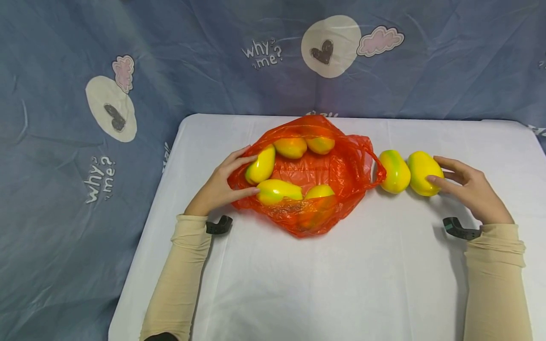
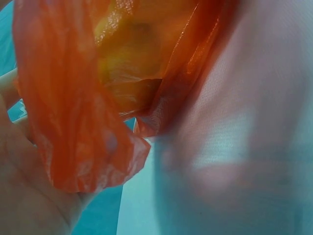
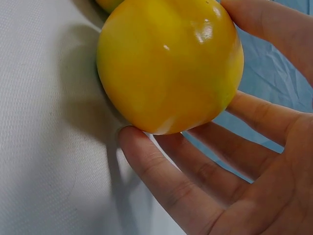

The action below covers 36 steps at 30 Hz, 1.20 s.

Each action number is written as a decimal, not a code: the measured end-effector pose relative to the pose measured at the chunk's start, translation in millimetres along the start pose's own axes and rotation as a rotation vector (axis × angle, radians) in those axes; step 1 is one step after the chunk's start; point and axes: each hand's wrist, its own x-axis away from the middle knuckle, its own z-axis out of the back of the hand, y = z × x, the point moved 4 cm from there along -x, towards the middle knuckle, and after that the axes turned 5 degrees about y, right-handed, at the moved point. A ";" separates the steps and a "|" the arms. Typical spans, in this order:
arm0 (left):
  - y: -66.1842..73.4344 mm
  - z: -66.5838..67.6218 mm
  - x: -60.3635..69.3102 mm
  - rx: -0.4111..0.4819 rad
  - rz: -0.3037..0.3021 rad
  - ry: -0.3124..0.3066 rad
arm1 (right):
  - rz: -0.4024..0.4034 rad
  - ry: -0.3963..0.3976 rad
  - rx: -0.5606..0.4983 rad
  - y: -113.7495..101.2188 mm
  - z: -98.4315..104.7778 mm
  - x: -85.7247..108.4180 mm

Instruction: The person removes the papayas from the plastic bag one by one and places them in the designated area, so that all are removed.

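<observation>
Beige sleeves (image 1: 496, 284) lead to hands (image 1: 474, 189) flanking red bag (image 1: 350, 166) and yellow fruit (image 1: 424, 173).

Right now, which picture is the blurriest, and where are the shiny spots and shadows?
Left wrist view: blurriest, with the red bag looking soft and a hazy, pinkish-blue area at the right; right wrist view: white glints on the yellow fruit and a shadow beside it on the white table; head view: clearer, with a soft shadow below the right hand.
</observation>
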 end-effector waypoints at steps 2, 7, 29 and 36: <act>0.1 0.1 -0.2 0.001 0.000 0.001 | -0.001 -0.001 0.002 0.0 -0.1 -0.7; 0.5 0.2 -0.4 0.001 -0.002 0.001 | 0.011 0.002 0.024 1.7 1.4 -1.3; 2.1 0.4 0.6 0.019 0.007 0.007 | 0.040 0.004 -0.013 2.1 2.1 2.7; 2.7 0.3 1.2 0.017 0.011 0.005 | 0.039 -0.013 -0.011 2.7 1.0 1.3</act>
